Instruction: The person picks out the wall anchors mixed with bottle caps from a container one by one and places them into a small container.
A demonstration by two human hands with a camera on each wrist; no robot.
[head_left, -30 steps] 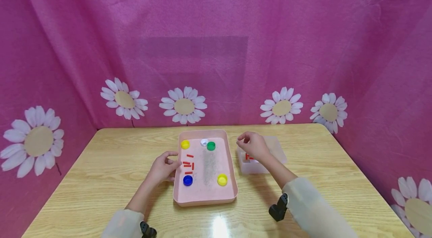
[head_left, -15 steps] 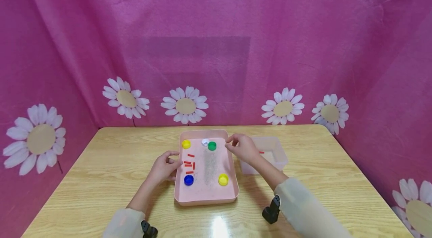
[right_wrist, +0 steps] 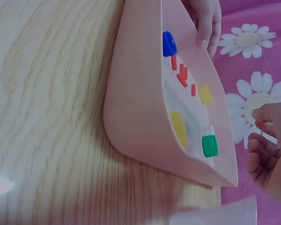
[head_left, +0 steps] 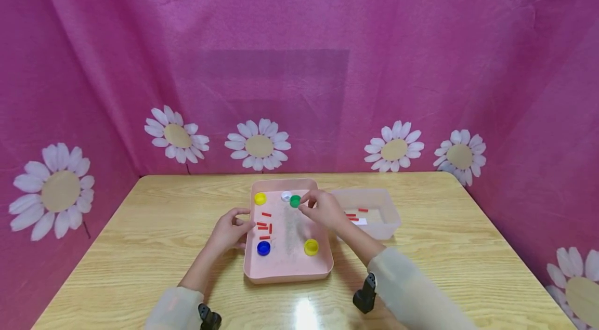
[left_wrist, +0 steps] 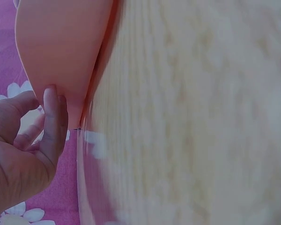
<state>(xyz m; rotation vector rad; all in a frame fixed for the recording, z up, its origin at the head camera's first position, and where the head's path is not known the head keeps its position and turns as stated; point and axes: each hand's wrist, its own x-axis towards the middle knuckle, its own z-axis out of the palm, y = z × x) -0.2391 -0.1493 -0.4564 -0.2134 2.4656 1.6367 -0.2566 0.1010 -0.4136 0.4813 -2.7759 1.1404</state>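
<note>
A pink tray (head_left: pixel 289 279) lies on the table. My left hand (head_left: pixel 229 231) holds its left wall, thumb at the rim and fingers against the outside (left_wrist: pixel 54 112). Several short red sticks (head_left: pixel 270 228) lie in the tray's left part. Around them stand a blue cap (head_left: pixel 264 248), yellow caps (head_left: pixel 311 247), a white cap (head_left: pixel 286 196) and a green cap (head_left: pixel 295 201). My right hand (head_left: pixel 324 209) hovers over the tray's right wall, fingertips near the green cap. Its fingers are loosely bent (right_wrist: pixel 274 145), and nothing shows between them.
Right of the tray stands a translucent box (head_left: pixel 390 215), partly behind my right hand, with several red sticks (head_left: pixel 363 210) and a white slip (head_left: pixel 360 222) inside. A pink flowered cloth (head_left: pixel 299 86) hangs behind the wooden table (head_left: pixel 164 215).
My right hand has moved left from above the translucent box to over the tray, near the green cap. More of the red sticks in the box now show. My left hand stays on the tray.
</note>
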